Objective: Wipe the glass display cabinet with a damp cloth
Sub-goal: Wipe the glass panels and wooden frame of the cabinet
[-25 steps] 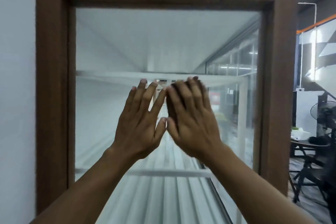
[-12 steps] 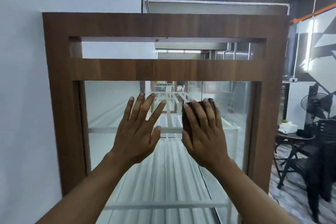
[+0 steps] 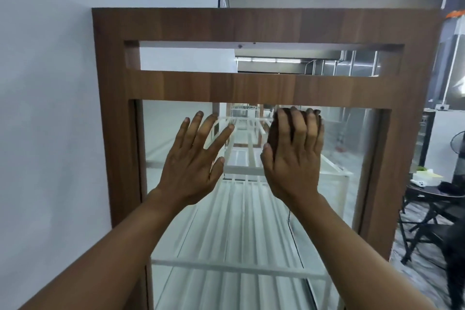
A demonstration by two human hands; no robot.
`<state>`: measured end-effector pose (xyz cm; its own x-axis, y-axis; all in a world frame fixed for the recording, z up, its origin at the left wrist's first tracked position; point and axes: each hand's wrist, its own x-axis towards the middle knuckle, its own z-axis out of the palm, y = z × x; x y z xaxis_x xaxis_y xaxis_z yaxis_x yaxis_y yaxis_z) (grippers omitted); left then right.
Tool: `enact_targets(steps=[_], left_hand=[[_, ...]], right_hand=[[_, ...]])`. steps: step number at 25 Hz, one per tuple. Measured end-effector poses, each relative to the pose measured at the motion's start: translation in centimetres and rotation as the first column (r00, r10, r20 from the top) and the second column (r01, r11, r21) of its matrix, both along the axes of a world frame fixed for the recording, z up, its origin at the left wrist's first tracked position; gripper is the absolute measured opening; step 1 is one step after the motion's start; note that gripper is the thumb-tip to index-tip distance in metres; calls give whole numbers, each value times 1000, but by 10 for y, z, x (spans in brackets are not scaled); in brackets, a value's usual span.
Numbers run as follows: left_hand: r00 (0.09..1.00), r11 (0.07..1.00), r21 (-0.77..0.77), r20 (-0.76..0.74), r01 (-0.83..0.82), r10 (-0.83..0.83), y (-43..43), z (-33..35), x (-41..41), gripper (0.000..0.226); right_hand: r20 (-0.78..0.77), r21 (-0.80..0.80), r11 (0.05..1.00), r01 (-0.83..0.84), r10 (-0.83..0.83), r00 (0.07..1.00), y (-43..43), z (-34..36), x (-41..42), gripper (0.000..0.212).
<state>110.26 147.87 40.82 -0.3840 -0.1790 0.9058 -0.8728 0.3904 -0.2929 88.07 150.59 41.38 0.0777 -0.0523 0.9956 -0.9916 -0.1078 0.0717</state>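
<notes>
**Cabinet.** The glass display cabinet (image 3: 251, 25) is standing hard against the white wall (image 3: 50, 108) on the left. Its brown wood-grain frame is filling most of the view, and its lower part is running out of frame.

**Left hand.** The left hand (image 3: 193, 161) is lying flat toward the glass pane (image 3: 352, 158), left of centre, with fingers straight and spread wide. It is holding nothing. Whether the palm is actually touching the glass cannot be told.

**Right hand.** The right hand (image 3: 294, 158) is pressing the cloth (image 3: 274, 133) against the upper part of the pane, just under the frame's crossbar and right of centre. The fingers are lying close together over the cloth, with the thumb resting along its left edge.

**Cloth.** The cloth is dark brown and bunched. The hand is hiding most of it, so only the left side and a strip at the fingertips are showing. Its full size and dampness cannot be judged.

**Interior.** White slatted shelves (image 3: 239, 269) are receding behind the glass. Reflections are clouding the right part of the pane, and what lies beyond is hard to make out.

**Surroundings.** At the far right, a dark round table (image 3: 432, 194) is carrying small white and green items, too small to identify. The right edge of the view is cutting off a fan (image 3: 458, 143).
</notes>
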Motion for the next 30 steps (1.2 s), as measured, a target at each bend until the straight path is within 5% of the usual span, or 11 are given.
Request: enact_targets(steps=[2,6,11,15,20,26,30], left_hand=[[999,1000,-5,-23,23,-23,0,2,4,64],[988,998,-18,-143,-53,50,-3,10,57,63],[962,1000,-19,-273,11,-16,-17,15,69,60],[961,992,-94,-255,84,-106,-19,9,74,56],[916,962,-145,-303,229,-264,-19,0,80,53],[920,967,-143,-304,210,-245,-23,-13,86,55],[945,984,-84,-277,157,-174,-20,-14,84,58]], right_hand=[[16,-10,1000,-27,27,1000,-6,5,31,63],[-258,47,996,-74,83,963,-15,-8,61,64],[150,-3,1000,22,-21,988,-18,0,95,65],[-246,16,995,-97,98,964,-34,-1,144,56],[77,-90,996,-22,29,997,-24,-12,94,52],[-254,-12,999,-33,29,967,-37,1,148,60],[-72,-25,999,30,-31,997,-22,-20,89,64]])
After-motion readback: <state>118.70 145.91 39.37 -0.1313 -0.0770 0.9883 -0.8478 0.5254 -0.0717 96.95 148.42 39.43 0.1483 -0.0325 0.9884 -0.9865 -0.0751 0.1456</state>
